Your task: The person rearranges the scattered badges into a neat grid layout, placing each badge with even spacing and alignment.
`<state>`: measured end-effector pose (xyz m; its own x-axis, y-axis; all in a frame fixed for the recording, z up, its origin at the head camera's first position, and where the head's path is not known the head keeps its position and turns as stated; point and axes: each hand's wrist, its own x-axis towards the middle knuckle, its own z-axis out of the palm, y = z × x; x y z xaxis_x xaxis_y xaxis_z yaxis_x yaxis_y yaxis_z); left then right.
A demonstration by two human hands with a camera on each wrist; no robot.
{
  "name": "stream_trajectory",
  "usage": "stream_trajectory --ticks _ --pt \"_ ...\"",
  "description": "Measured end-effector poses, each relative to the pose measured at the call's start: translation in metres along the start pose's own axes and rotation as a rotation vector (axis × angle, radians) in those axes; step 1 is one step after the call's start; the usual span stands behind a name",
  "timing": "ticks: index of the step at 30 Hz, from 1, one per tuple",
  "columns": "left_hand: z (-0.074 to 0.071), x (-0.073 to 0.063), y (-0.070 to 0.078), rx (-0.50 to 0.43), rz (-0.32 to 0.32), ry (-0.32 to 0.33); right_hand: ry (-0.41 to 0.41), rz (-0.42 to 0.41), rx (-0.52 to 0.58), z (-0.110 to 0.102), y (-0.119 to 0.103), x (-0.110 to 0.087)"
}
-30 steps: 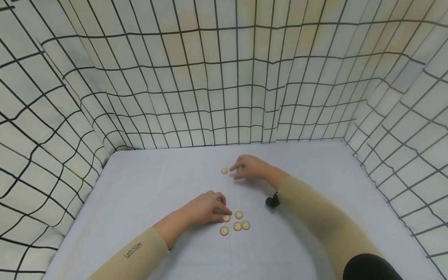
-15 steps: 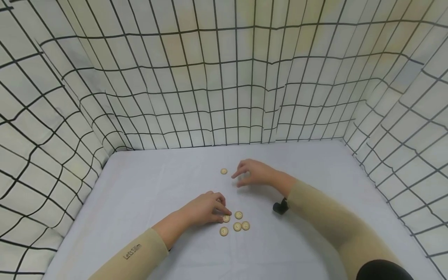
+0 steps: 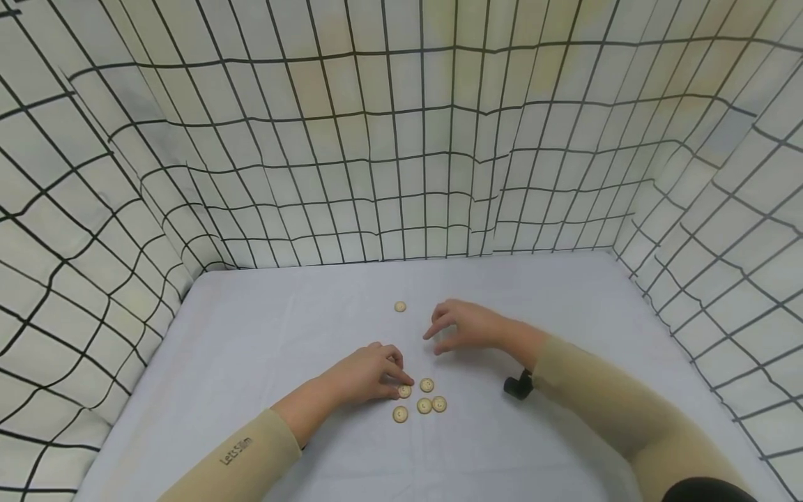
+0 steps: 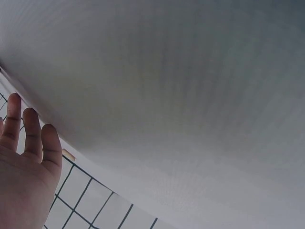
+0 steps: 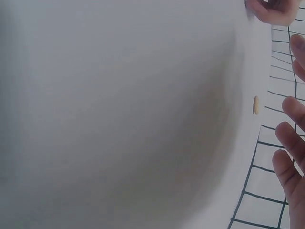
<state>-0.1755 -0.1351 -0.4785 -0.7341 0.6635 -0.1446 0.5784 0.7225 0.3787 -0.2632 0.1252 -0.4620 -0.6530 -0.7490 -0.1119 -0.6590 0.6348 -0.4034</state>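
Note:
Thumb and index finger of my left hand [image 3: 370, 373] pinch a pale round button [image 3: 405, 392] lying on the white cloth, in the head view. In the left wrist view, the other fingers [image 4: 32, 133] are loosely bent. Farther back and to the right, my right hand [image 3: 473, 325] hovers over the cloth with parted, relaxed fingers and nothing in them. Beyond it to the left lies a lone button [image 3: 400, 307], its thin edge also seen in the right wrist view. Right of the left hand is another button [image 3: 427, 385].
Nearer the person lie a single button [image 3: 400, 414] and a touching pair, a left button [image 3: 424, 406] and a right button [image 3: 440, 404]. White cloth [image 3: 301, 307] covers the table. A white curtain with a black grid [image 3: 351, 174] encloses the back and sides.
My right hand has drawn back from the lone far button, moving right and toward the person. The left hand and the buttons have stayed put.

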Motion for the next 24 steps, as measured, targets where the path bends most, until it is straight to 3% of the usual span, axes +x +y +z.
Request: stream_trajectory --ticks 12,24 --pt "0.001 0.0 -0.001 -0.007 -0.013 0.0 -0.025 -0.051 -0.01 0.009 -0.003 -0.018" --pt "0.0 0.0 0.0 -0.004 -0.005 0.002 -0.052 -0.147 -0.035 0.017 -0.007 -0.022"
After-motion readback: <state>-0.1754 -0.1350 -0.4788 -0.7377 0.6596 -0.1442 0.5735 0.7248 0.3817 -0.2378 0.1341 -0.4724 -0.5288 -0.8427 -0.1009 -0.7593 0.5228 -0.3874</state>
